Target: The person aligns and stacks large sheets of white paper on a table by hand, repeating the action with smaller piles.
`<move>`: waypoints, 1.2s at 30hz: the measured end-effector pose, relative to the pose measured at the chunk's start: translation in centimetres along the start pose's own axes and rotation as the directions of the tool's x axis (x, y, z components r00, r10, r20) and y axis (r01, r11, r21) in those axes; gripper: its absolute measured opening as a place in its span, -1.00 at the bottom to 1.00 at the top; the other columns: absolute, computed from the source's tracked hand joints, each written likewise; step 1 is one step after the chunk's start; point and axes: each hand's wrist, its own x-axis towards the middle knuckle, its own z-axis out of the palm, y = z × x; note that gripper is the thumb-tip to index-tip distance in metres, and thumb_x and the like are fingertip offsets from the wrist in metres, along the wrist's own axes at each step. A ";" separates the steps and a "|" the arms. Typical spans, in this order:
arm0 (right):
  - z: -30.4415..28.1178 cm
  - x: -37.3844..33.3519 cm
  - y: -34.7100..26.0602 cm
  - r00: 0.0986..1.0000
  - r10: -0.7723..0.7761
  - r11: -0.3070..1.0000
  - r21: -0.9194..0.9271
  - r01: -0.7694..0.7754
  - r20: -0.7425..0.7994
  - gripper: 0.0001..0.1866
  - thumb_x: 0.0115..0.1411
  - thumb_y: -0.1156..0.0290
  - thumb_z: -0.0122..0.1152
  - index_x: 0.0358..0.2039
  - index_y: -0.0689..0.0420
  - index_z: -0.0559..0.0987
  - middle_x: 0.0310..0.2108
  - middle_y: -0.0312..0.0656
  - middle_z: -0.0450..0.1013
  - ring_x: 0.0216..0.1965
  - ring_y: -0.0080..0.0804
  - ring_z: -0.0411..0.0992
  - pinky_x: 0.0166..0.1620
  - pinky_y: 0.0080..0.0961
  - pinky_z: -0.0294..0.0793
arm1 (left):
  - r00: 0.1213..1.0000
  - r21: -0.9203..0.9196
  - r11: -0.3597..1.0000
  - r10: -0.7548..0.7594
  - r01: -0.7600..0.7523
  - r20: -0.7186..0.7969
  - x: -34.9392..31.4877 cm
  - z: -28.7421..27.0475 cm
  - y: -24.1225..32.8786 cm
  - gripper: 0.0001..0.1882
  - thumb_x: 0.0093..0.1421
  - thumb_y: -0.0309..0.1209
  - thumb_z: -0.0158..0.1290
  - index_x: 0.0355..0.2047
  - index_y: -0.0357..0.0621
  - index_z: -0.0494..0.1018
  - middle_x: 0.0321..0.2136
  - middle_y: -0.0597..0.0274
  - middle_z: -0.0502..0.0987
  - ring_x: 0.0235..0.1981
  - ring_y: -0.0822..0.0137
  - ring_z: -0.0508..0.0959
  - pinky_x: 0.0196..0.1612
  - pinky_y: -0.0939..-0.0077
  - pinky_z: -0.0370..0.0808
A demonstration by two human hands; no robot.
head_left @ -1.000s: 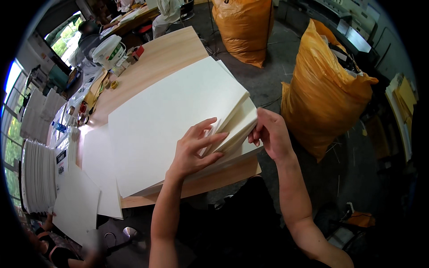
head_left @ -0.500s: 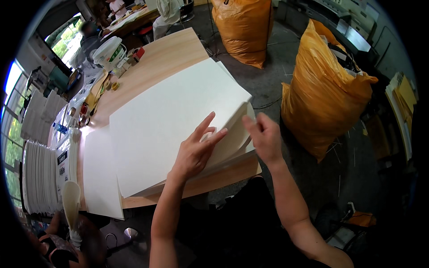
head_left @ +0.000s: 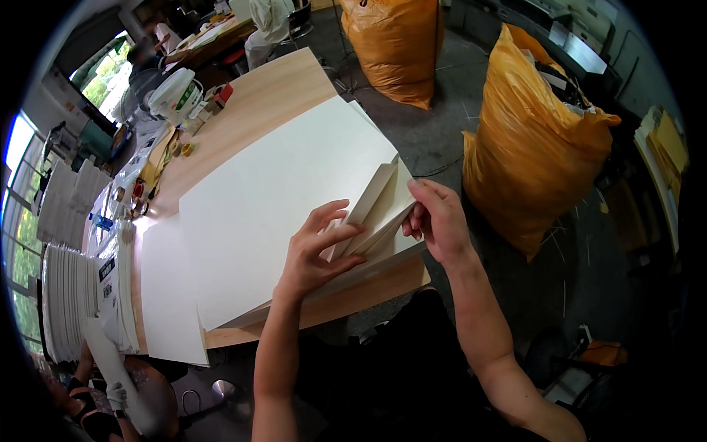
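Sheets (head_left: 265, 199) of blank white stock, gathered in a thick pile, sit at the centre of the frame on the wood-grain desk (head_left: 272, 81), one corner bent up into a fan between two hands. The left hand (head_left: 313, 247) is over the pile with its fingers spread and curled, thumb and forefinger against the raised leaves; whether that grip pinches anything, I cannot tell. The right hand (head_left: 440, 221), right of centre, has its grip closed, thumb and forefinger on the outer edge of the fanned corner.

The likeliest trouble, to my eye, is a lost leaf: if the left fingers slacken, the springy fold could drop flat and the parted leaves close up again. Two might cling together, their edges being so thin. Too sharp a bend could crease the corner, and a hard sideways pull could drag the upper leaves out of line.

The stock looks smooth, matt and fairly stiff, with no marks that I can make out. The raised part shows a broad pale band along the fold, with darker, slimmer gaps behind it. Toward the top of the pile, a lower leaf juts slightly past the upper ones. More flat paper (head_left: 168, 287) lies just beside, left of centre.
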 end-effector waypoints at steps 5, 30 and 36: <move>-0.1 0.0 1.6 0.925 -0.378 0.610 -0.739 0.284 0.043 -0.55 0.38 0.16 0.25 -0.61 0.06 0.40 -0.69 -0.34 0.36 -0.66 -0.52 0.41 -0.60 -0.59 0.28 | 0.992 -0.038 0.998 -0.058 0.054 -0.110 0.0 0.5 1.0 -0.60 0.12 -0.53 0.31 -0.02 0.14 0.67 0.33 -0.01 0.39 0.09 0.02 0.64 0.00 0.20 0.67; 0.3 0.2 0.4 0.999 0.030 0.995 0.100 -0.029 -0.010 -0.58 0.43 0.32 0.15 -0.63 0.06 0.39 -0.69 -0.28 0.38 -0.63 -0.46 0.49 -0.58 -0.56 0.28 | 1.000 0.127 0.992 0.014 -0.017 0.025 0.0 -0.1 1.0 -0.56 0.02 -0.44 0.41 -0.05 0.24 0.68 0.34 0.05 0.37 0.11 -0.02 0.61 0.07 0.14 0.65; -0.1 -0.2 0.7 0.999 -0.024 0.996 0.088 0.027 -0.034 -0.58 0.43 0.29 0.16 -0.60 0.07 0.36 -0.66 -0.29 0.38 -0.61 -0.47 0.47 -0.56 -0.54 0.30 | 1.000 0.068 0.998 0.012 -0.012 -0.004 0.1 0.3 0.7 -0.42 -0.18 -0.44 0.53 -0.07 0.23 0.69 0.31 0.09 0.41 0.13 0.00 0.60 0.11 0.13 0.65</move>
